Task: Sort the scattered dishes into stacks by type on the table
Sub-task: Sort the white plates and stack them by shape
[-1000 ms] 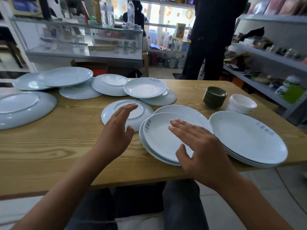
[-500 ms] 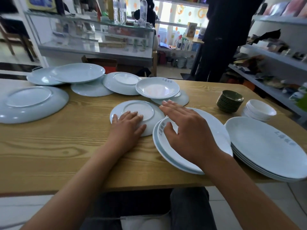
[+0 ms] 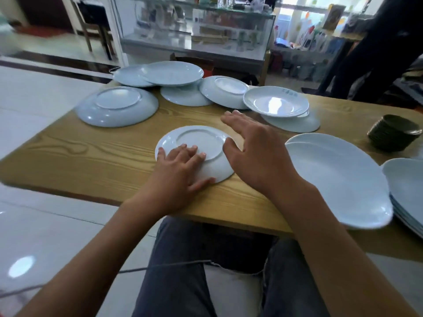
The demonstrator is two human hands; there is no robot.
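A glass display case [image 3: 194, 30] stands behind the wooden table [image 3: 91, 154], its shelves holding small items too blurred to identify. A wooden chair [image 3: 96, 24] sits at far left on pale tiled floor [image 3: 34, 94]. A person in dark clothing [image 3: 377, 53] stands at right, beside cluttered shelving [image 3: 309, 46].

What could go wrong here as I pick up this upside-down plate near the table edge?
The upside-down plate lies flat near the table edge; the left hand only rests on it, so it might slide off if pushed toward you. The right hand hovers open beside it, close to the plate stack, which overhangs the front edge and could tip if bumped.
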